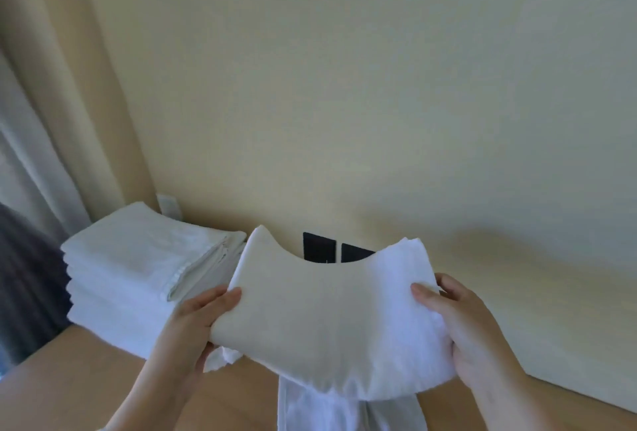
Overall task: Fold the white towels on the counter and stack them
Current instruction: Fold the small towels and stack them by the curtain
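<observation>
Sitting at the left of the counter (86, 379), the stack of folded towels (138, 268) lies just beside the left hand (196, 320), the nearer one, which grips one end of the folded towel (327, 320) (thumb on top). Held above the counter, that towel runs left to right to the right hand (472, 330), gripping its other end; stacking likely means carrying it leftward.
</observation>
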Demonstrator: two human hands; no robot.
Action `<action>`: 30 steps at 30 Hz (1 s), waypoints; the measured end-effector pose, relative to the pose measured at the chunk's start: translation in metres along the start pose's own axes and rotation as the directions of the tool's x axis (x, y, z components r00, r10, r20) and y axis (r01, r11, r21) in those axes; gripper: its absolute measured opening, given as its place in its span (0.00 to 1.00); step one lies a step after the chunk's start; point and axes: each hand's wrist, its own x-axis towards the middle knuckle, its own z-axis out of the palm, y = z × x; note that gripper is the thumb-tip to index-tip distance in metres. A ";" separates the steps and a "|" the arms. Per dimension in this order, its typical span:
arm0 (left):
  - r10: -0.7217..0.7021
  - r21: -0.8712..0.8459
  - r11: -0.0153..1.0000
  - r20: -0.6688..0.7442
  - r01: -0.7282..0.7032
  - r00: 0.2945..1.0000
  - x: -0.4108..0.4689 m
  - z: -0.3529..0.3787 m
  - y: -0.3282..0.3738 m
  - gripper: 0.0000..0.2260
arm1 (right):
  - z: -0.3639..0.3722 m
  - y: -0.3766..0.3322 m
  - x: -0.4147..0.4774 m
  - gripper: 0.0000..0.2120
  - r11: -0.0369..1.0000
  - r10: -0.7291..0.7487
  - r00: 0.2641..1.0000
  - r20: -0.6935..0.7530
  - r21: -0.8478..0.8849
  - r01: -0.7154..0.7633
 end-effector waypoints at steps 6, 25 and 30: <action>0.078 0.018 0.997 0.076 -0.079 0.994 0.074 -0.142 0.079 0.07 | 0.155 -0.043 0.006 0.06 0.998 -0.050 0.998 0.046 0.047 0.047; -0.134 0.417 0.889 -0.159 0.189 0.978 0.351 -0.371 0.110 0.12 | 0.430 0.052 0.083 0.13 0.942 0.329 0.943 -0.054 -0.049 -0.331; -0.126 0.523 0.842 -0.047 0.132 0.991 0.385 -0.383 0.110 0.08 | 0.444 0.049 0.089 0.09 0.964 0.259 0.962 -0.093 -0.040 -0.263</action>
